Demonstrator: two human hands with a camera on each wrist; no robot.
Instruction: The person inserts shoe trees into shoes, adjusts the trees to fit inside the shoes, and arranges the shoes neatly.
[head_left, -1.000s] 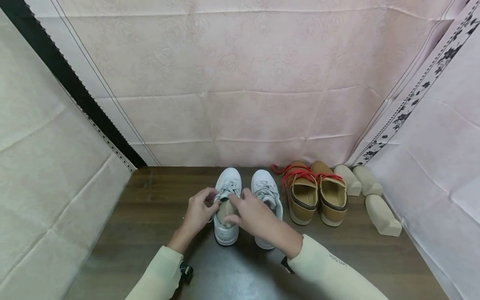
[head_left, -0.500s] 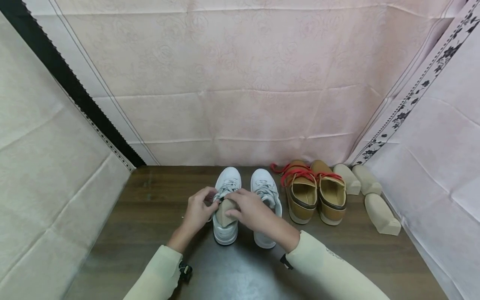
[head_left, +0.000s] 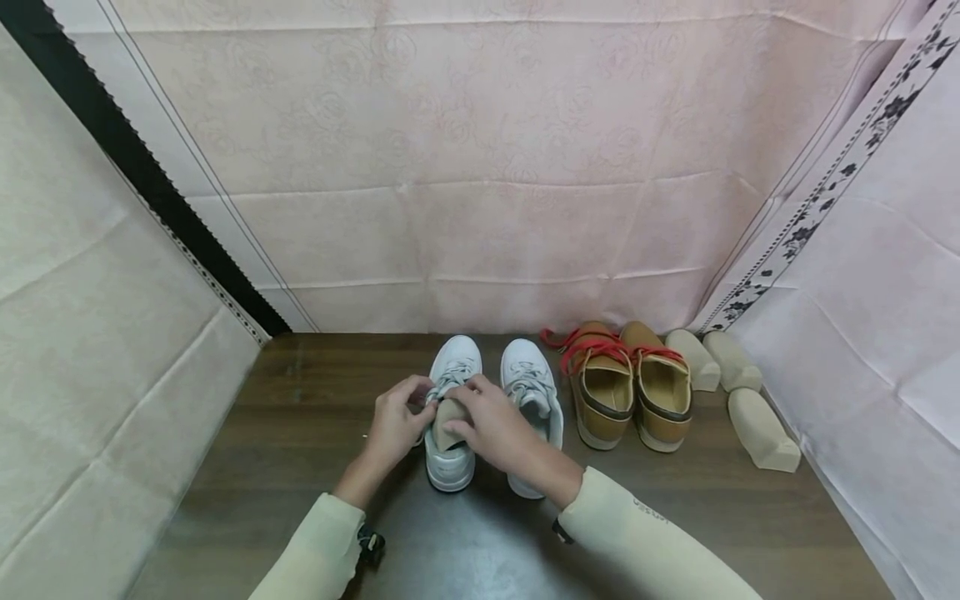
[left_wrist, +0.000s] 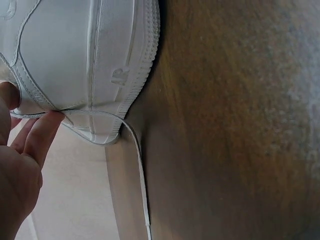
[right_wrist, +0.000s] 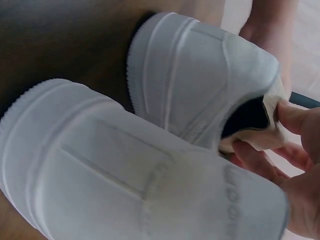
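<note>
In the head view, two white sneakers stand side by side, toes toward the wall: the left sneaker (head_left: pixel 450 473) and the right sneaker (head_left: pixel 521 360). A beige shoe insert (head_left: pixel 447 437) sits partly in the left sneaker's opening. My right hand (head_left: pixel 491 423) pinches that insert between thumb and fingers. With thumb and fingertips, my left hand (head_left: pixel 397 423) holds the left sneaker's upper edge by the laces. A loose white shoelace (left_wrist: pixel 137 150) hangs from beside those fingers in the left wrist view. The insert's front end is hidden inside the sneaker.
Right of the sneakers stand two brown shoes (head_left: pixel 667 429) with red laces (head_left: pixel 600 348). Several more beige pieces lie beyond them, including a near block (head_left: pixel 763 429) by the right wall. Fabric-covered walls (head_left: pixel 480 233) enclose the dark wooden surface (head_left: pixel 315 450) at the back and sides.
My right hand has shifted slightly left, and its thumb and fingers have come closer together on the beige insert. My left hand has stayed in place.
</note>
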